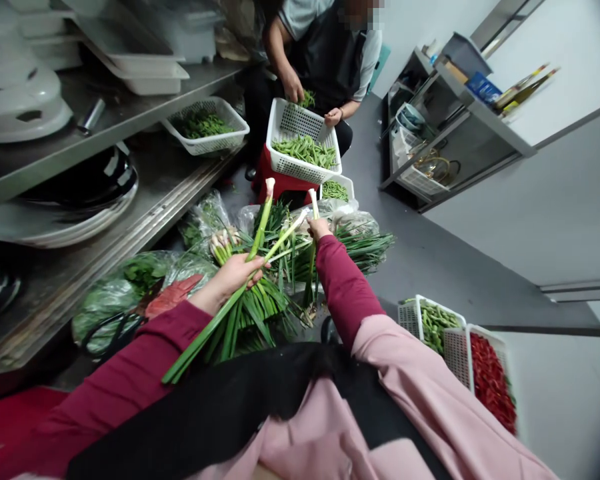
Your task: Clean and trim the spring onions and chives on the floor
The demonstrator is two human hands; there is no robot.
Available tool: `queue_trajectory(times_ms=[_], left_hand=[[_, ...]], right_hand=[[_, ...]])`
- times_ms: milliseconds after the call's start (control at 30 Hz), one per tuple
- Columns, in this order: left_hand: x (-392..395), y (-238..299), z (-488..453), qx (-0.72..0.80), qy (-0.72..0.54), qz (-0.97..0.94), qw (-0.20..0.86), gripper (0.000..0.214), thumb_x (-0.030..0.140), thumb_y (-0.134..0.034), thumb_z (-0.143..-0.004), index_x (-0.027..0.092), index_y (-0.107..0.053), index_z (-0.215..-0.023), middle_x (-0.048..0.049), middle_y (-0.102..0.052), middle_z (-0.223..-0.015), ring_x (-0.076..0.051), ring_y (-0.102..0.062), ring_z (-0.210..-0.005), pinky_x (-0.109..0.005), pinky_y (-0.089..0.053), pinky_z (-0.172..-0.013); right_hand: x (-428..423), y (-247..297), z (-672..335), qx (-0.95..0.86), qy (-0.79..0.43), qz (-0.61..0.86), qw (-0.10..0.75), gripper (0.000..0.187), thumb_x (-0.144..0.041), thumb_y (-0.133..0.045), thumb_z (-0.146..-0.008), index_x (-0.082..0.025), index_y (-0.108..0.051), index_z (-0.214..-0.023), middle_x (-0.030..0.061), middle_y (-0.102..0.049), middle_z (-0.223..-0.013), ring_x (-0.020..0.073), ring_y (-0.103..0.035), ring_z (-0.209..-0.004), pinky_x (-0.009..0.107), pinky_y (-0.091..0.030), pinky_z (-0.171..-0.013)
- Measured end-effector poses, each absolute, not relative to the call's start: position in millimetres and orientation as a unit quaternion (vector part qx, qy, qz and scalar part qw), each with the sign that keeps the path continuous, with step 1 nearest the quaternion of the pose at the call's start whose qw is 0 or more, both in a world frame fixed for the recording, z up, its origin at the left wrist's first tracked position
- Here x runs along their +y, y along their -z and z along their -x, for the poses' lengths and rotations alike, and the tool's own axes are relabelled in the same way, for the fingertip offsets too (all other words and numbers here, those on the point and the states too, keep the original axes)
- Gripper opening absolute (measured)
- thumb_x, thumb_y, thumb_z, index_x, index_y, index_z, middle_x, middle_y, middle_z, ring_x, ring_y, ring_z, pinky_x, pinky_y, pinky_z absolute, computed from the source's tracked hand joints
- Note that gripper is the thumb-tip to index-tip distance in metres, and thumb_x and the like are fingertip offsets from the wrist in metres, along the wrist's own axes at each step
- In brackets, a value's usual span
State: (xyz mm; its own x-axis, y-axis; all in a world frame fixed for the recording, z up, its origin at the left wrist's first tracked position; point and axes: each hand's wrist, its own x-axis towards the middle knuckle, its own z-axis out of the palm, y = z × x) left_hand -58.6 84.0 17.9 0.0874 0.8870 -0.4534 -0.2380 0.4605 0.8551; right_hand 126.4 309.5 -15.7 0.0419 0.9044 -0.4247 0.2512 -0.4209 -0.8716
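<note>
My left hand (234, 272) has its fingers curled round long spring onion stalks (263, 230), or perhaps green garlic, I cannot tell which; the leaf ends trail near and to the left, the white bulbs point to the far side, one almost straight away from me, another slanting off to the right; that slanting bulb ends just beside my right hand (321, 229), the nearer of my two to it; whether they touch I cannot make out. My right fingers are drawn in narrow on another white-bulbed stalk (314, 201), its tip pointing away from me, just right of the slanting one; green leaves hang on the near side of that hand, though I cannot tell which belong to this stalk.

Under and beyond my left hand lies a green bundle (266, 303), partly covered by it; a second leafy bundle (367, 248) lies to the right of my right hand, partly behind the sleeve. The back of my right hand hides most of its grip; at the left, glare on a clear plastic bag (97, 298) muddles the leaves inside; beside it, the black-handled scissors (139, 320) show their handles, the blades hard to make out near a reddish glove (173, 295).
</note>
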Motion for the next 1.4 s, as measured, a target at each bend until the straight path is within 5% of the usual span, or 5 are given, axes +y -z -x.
queue_trajectory(times_ms=[233, 467, 733, 1067, 1400], left_hand=[[95, -11, 30, 0.471, -0.438, -0.29, 0.709, 0.039, 0.045, -0.068, -0.076, 0.011, -0.062, -0.092, 0.0025, -0.053, -0.053, -0.007, -0.043, -0.038, -0.019, -0.031, -0.037], [104, -10, 17, 0.425, -0.451, -0.316, 0.718, 0.03, 0.037, -0.07, -0.077, 0.011, -0.06, -0.09, -0.0012, -0.059, -0.067, -0.01, -0.057, -0.053, -0.024, -0.047, -0.053], [104, -17, 9, 0.343, -0.403, -0.324, 0.784, 0.03, 0.009, -0.057, -0.062, 0.011, -0.06, -0.091, 0.0015, -0.048, -0.061, -0.01, -0.045, -0.049, -0.022, -0.036, -0.044], [103, -13, 22, 0.365, -0.387, -0.399, 0.747, 0.06, 0.005, -0.056, -0.062, 0.012, -0.059, -0.121, -0.0039, -0.063, -0.078, -0.016, -0.061, -0.066, -0.027, -0.047, -0.061], [116, 7, 12, 0.582, -0.353, -0.576, 0.453, 0.023, 0.023, -0.062, -0.078, 0.008, -0.069, -0.094, -0.0056, -0.066, -0.071, -0.018, -0.058, -0.062, -0.028, -0.045, -0.064]], right_hand=[[241, -31, -130, -0.432, -0.76, 0.433, 0.22, 0.035, -0.048, -0.062, -0.084, -0.014, -0.056, -0.077, -0.0042, -0.049, -0.059, 0.0026, -0.033, -0.039, 0.015, -0.022, -0.033], [209, -75, -162, -0.505, -0.617, 0.453, 0.4, 0.035, -0.045, -0.067, -0.08, -0.015, -0.052, -0.068, -0.0007, -0.056, -0.058, 0.0082, -0.052, -0.05, 0.022, -0.047, -0.052], [164, -66, -148, -0.618, -0.548, 0.52, 0.218, 0.029, -0.038, -0.075, -0.071, -0.016, -0.057, -0.066, -0.0069, -0.04, -0.039, 0.0053, -0.033, -0.032, 0.019, -0.025, -0.03], [157, -50, -146, -0.592, -0.617, 0.477, 0.203, 0.02, -0.027, -0.073, -0.068, -0.014, -0.058, -0.073, -0.0054, -0.049, -0.046, 0.0063, -0.04, -0.038, 0.018, -0.03, -0.035], [152, -41, -140, -0.624, -0.533, 0.558, 0.125, 0.003, -0.015, -0.056, -0.065, -0.016, -0.054, -0.063, -0.0059, -0.042, -0.04, 0.0075, -0.036, -0.035, 0.02, -0.026, -0.037]])
